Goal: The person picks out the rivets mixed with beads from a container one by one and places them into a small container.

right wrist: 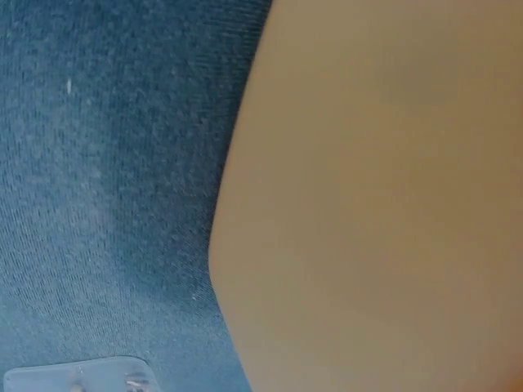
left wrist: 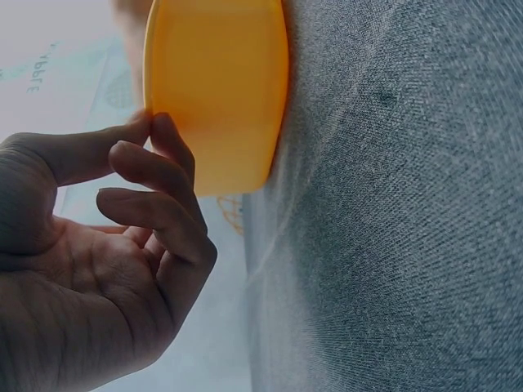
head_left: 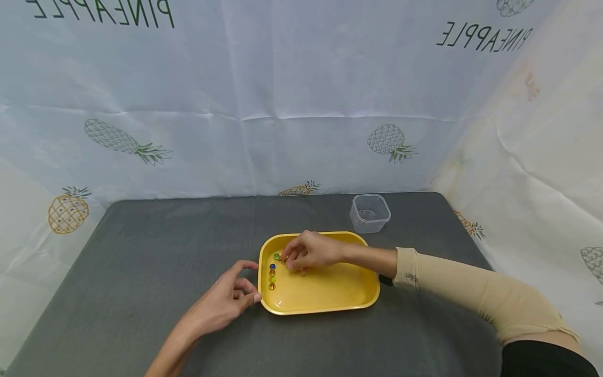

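A yellow tray [head_left: 325, 293] lies on the dark table. Along its left side sit several small glass marbles, among them a green marble [head_left: 276, 256], a blue marble [head_left: 272, 266] and an amber marble [head_left: 271, 286]. Inside the tray, at the upper end of that row, my right hand [head_left: 313, 251] pinches a yellowish marble [head_left: 282, 261], partly hidden by the fingers. My left hand [head_left: 223, 298] is at the tray's left edge, thumb and index finger spread along it. In the left wrist view, its fingertips meet the tray's rim [left wrist: 149, 82]. The right wrist view hides the right fingers.
Behind the tray's right end stands a clear plastic container [head_left: 369, 214] with a few small things at its bottom. Grey cloth [head_left: 179, 246] covers the table. A pineapple-print curtain [head_left: 306, 78] hangs along the back and sides.
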Demonstrator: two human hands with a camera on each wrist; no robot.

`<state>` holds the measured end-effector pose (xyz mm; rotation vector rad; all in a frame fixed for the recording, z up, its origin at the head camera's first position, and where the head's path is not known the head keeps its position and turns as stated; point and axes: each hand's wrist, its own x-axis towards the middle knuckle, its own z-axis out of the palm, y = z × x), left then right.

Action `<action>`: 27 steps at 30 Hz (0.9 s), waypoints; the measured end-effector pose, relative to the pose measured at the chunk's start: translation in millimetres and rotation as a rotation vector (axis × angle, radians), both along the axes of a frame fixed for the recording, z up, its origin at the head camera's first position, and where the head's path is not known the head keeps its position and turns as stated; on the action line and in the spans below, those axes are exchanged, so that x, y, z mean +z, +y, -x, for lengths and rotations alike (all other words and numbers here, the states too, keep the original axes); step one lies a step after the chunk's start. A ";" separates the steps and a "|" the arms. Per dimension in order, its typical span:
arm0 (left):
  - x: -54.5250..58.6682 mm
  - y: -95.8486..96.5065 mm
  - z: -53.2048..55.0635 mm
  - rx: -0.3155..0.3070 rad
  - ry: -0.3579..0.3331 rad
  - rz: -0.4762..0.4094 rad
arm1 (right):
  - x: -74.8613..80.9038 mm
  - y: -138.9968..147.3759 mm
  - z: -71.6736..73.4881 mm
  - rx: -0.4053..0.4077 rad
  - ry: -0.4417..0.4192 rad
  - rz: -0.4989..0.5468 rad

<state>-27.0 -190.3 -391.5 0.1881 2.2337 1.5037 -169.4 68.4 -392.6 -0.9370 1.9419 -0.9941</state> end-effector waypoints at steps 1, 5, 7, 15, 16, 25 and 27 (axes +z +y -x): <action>-0.1 -0.1 -0.2 0.000 0.000 0.001 | -0.9 -0.1 -0.3 0.001 0.001 0.000; 0.1 -0.7 -0.6 -0.001 0.003 0.003 | -4.0 -0.3 -0.9 0.002 0.005 0.005; 0.4 -0.7 -0.6 -0.002 0.003 0.004 | -5.4 -0.5 -1.1 0.004 0.007 0.010; 1.3 0.3 -0.9 0.002 0.001 0.013 | -9.5 -1.5 -3.5 -0.013 0.006 0.021; 1.2 0.4 -0.8 0.002 0.004 0.014 | -10.1 -1.6 -3.7 -0.020 0.008 0.020; 0.6 0.8 -0.9 0.006 0.008 0.010 | -14.9 -3.4 -4.2 -0.052 0.044 0.017; 0.6 1.0 -0.9 0.008 0.006 0.012 | -14.5 -3.7 -4.6 -0.051 0.055 0.021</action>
